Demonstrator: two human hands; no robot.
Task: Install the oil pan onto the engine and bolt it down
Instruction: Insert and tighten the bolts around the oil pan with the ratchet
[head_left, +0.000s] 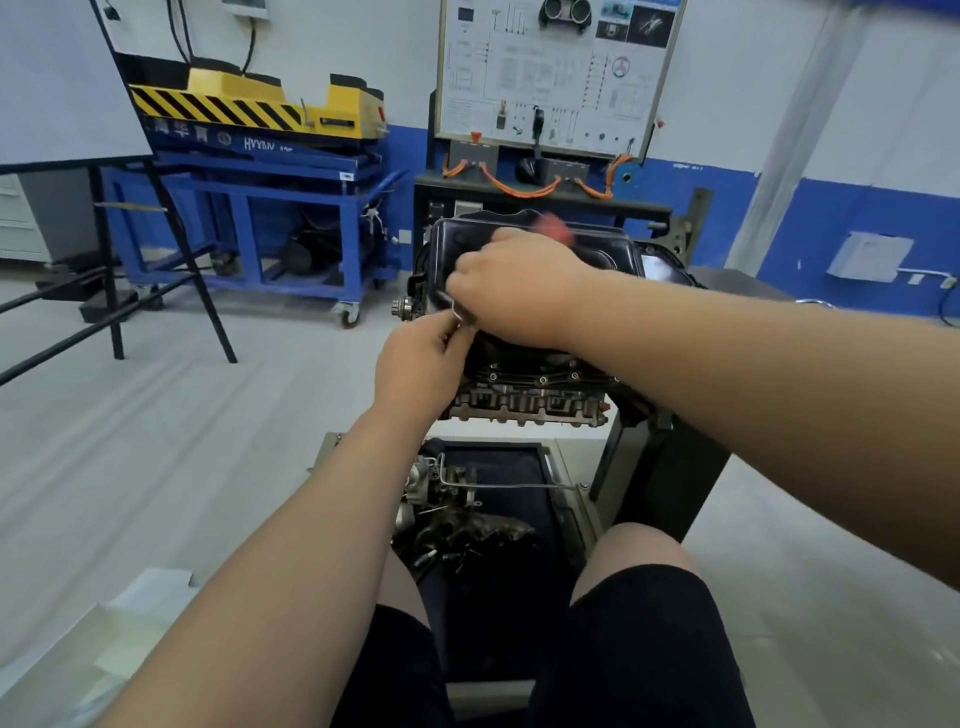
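While the person sits facing the work, the engine (530, 395) is held on a dark stand (660, 467) between the knees, with the black oil pan (608, 254) seated on top of it, its flange lying along the block's upper edge. A row of bolt heads is visible along the near side just below the pan. The right hand (514, 291) reaches across the near left part of the pan, its fingers curled round a tool (556, 228) whose red handle shows blurred above the knuckles. A thin metal shaft (451, 304) comes out below that hand, at the pan's left edge. The left hand (418, 364) is raised from below, fingertips and thumb closed in a pinch on the lower end of that shaft; what sits at the tip cannot be made out. Beneath the engine a tray (571, 499) with a dark mat carries a greasy metal assembly (447, 499) and several loose bolts (441, 558). Further back on the left a blue cart (249, 197) bears a yellow unit (249, 104) with black hazard stripes. Behind the engine stands a training board (550, 73) printed with a wiring diagram, orange cables (519, 184) hanging beneath it
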